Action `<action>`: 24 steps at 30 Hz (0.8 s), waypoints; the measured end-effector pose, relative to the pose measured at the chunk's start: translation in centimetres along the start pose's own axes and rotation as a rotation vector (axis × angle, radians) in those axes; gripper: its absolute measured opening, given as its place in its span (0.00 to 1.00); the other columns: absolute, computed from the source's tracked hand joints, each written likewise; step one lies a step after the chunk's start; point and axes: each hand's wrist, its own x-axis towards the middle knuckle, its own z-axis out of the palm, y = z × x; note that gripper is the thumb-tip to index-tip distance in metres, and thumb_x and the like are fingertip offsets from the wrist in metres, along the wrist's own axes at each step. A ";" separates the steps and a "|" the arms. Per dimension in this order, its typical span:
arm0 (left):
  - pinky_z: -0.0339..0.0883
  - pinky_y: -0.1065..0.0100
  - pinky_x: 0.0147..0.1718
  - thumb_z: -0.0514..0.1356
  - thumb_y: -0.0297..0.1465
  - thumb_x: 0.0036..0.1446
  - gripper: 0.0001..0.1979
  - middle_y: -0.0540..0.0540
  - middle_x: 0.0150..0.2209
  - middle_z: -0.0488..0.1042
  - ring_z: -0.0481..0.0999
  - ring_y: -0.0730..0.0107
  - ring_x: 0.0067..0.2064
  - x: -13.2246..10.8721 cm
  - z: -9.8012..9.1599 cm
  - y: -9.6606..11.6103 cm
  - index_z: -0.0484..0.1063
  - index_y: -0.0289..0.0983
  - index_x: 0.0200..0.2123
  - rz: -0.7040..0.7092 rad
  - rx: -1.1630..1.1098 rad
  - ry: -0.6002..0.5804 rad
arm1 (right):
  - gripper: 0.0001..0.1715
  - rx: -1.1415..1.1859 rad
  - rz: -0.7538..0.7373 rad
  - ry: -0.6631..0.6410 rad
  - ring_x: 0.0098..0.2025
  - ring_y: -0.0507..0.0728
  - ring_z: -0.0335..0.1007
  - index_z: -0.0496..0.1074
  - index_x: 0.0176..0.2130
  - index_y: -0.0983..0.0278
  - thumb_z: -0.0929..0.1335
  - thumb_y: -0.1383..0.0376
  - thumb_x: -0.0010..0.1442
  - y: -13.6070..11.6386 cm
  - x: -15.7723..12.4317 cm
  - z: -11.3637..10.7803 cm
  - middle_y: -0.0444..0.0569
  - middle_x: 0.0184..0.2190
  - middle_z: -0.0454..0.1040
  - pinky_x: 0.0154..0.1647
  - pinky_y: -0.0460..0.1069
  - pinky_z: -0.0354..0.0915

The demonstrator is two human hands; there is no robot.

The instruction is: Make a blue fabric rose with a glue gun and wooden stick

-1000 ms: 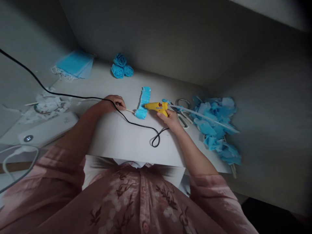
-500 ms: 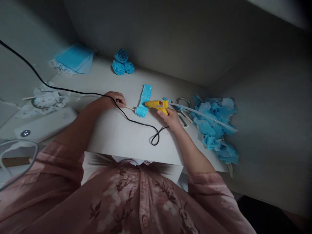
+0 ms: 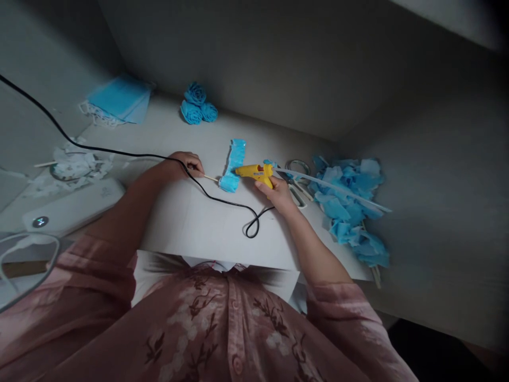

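My right hand [image 3: 278, 193] is closed round the grip of a yellow glue gun [image 3: 253, 172], whose nozzle points left and touches a blue fabric strip [image 3: 234, 164] lying on the white table [image 3: 199, 223]. My left hand [image 3: 186, 164] is closed in a pinch on a thin wooden stick [image 3: 210, 179] whose far end lies in the lower end of the strip. The gun's black cord [image 3: 222, 201] runs under my left hand and loops near my right wrist. A clear glue stick [image 3: 338, 189] projects from the back of the gun to the right.
Three blue fabric roses [image 3: 198, 105] sit at the back of the table. A stack of blue face masks [image 3: 118, 101] lies at the back left, white scraps [image 3: 75, 165] at the left. Blue fabric cuttings [image 3: 352, 204] are heaped at the right, beside scissors [image 3: 298, 180]. A white device [image 3: 67, 207] lies near left.
Both hands keep their hold and place; the nozzle stays at the strip. Only the view has shifted slightly.
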 end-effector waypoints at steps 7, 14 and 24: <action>0.66 0.70 0.39 0.63 0.50 0.54 0.21 0.44 0.33 0.78 0.74 0.67 0.37 0.0 -0.1 0.1 0.80 0.37 0.29 0.001 0.008 -0.014 | 0.29 -0.009 -0.016 -0.016 0.25 0.50 0.54 0.77 0.33 0.63 0.72 0.40 0.51 -0.3 0.1 -0.3 0.41 0.23 0.67 0.27 0.48 0.52; 0.66 0.71 0.38 0.62 0.51 0.53 0.21 0.45 0.34 0.79 0.75 0.67 0.38 0.0 -0.5 0.6 0.79 0.37 0.29 -0.022 0.050 -0.031 | 0.29 -0.019 -0.028 -0.020 0.27 0.51 0.57 0.78 0.34 0.64 0.72 0.41 0.52 0.4 0.6 -0.9 0.43 0.26 0.71 0.29 0.48 0.54; 0.67 0.69 0.40 0.62 0.47 0.52 0.18 0.45 0.34 0.79 0.75 0.66 0.38 -0.4 -1.1 2.5 0.79 0.37 0.29 -0.059 0.029 -0.054 | 0.27 -0.068 -0.054 -0.046 0.26 0.50 0.54 0.76 0.32 0.64 0.72 0.43 0.53 -0.1 0.3 -1.7 0.40 0.23 0.63 0.29 0.48 0.51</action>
